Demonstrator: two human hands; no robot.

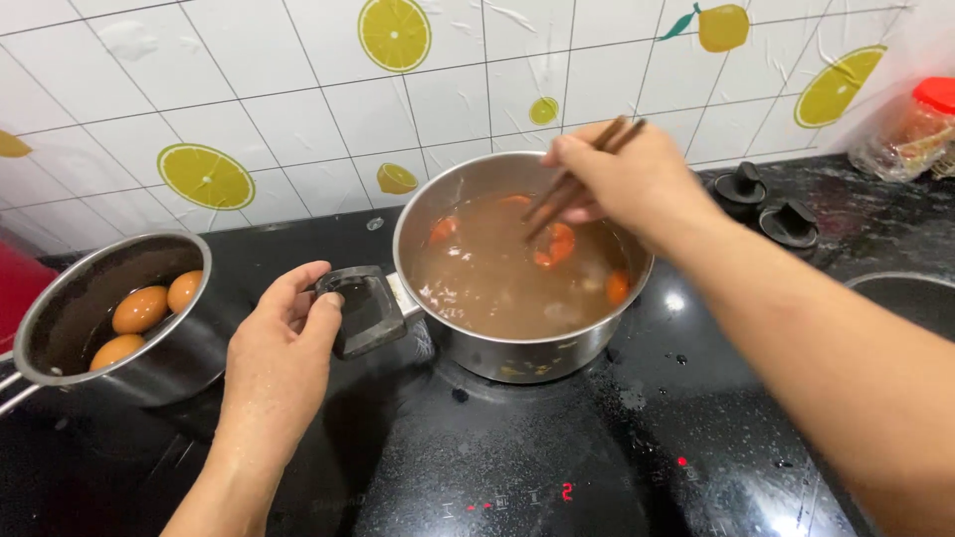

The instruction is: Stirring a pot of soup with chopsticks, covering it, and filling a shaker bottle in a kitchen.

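A steel pot [517, 350] of brownish broth with orange shrimp pieces [555, 244] stands on the black cooktop [557, 438]. My left hand [284, 343] grips the pot's black side handle [360, 310]. Above the pot, my right hand [622, 179] holds dark chopsticks [572, 184] whose tips dip into the broth by a shrimp.
A smaller steel saucepan [60, 308] with three brown eggs [141, 308] in water sits at the left. Two black knobs [766, 204] and a red-lidded jar in a plastic bag [920, 124] are at the right rear. A sink edge [905, 288] lies right. Tiled wall behind.
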